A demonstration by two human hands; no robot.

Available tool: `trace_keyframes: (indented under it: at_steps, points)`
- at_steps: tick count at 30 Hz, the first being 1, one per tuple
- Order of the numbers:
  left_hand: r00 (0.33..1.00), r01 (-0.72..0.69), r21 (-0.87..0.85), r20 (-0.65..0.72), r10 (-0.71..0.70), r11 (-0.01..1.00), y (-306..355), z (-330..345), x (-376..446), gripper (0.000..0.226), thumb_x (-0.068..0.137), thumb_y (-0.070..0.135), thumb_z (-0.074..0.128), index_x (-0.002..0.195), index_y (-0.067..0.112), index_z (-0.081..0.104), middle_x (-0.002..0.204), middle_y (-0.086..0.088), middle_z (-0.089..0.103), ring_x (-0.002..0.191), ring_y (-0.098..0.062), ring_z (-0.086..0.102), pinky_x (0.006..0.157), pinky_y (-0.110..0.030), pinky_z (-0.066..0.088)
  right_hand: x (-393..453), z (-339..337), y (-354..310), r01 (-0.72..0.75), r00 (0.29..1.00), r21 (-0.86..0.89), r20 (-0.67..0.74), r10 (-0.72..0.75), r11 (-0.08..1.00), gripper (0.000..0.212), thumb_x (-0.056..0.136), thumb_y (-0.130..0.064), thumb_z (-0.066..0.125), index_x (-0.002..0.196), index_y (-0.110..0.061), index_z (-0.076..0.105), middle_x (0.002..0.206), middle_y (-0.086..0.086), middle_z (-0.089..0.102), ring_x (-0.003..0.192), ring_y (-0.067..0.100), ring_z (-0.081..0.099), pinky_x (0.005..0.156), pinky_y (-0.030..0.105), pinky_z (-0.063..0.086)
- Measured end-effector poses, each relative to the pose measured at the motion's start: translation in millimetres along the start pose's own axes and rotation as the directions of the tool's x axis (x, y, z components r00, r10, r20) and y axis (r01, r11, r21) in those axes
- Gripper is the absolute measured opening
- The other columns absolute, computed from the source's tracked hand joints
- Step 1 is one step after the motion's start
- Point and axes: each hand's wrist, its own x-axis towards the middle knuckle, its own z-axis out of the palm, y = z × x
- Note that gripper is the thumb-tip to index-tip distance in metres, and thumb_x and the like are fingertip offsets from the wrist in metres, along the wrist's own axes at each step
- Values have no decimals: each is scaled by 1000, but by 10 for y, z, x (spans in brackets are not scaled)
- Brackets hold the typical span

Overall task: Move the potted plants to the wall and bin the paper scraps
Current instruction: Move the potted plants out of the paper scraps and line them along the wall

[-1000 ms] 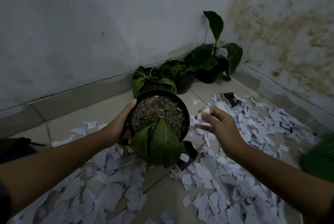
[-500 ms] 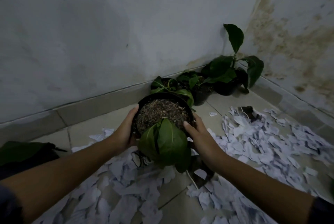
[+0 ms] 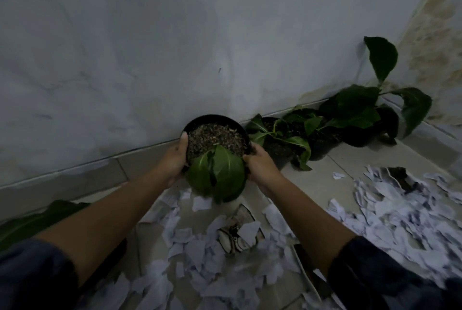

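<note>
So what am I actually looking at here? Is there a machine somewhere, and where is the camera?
There is no machine. A person does the work with bare hands, and the one camera sits on their head, looking forward and down, so both arms reach into the picture from below.

The left hand and the right hand grip a black pot by its sides. It holds soil and a plant with broad green leaves, and it is close to the pale wall. To its right, other potted plants already stand along that wall, towards the corner.

The tiled floor is strewn with torn paper scraps, mostly near the person and to the right. At the far left edge another green leaf shows. No bin is in view.
</note>
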Motion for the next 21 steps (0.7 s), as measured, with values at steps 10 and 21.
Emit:
trace_keyframes:
  at_steps: [10,21]
  points:
    - [995,99,74,-32,-97,992,-346,-22,182,28,103,21,30,118,11,52,100,-7,61,88,-21,58,76,-32,51,136,29,326,-43,997,37,-70,45,998,52,97,-1,38,145,-14,24,146,11,35,127,28,42,100,41,43]
    - [955,-190,437,-127,269,879,-373,117,0,61,95,36,49,146,13,25,149,-12,31,135,-27,32,106,-33,30,43,-43,477,172,943,-312,-224,-248,934,40,93,-23,56,130,-13,43,126,11,51,116,22,51,86,29,43]
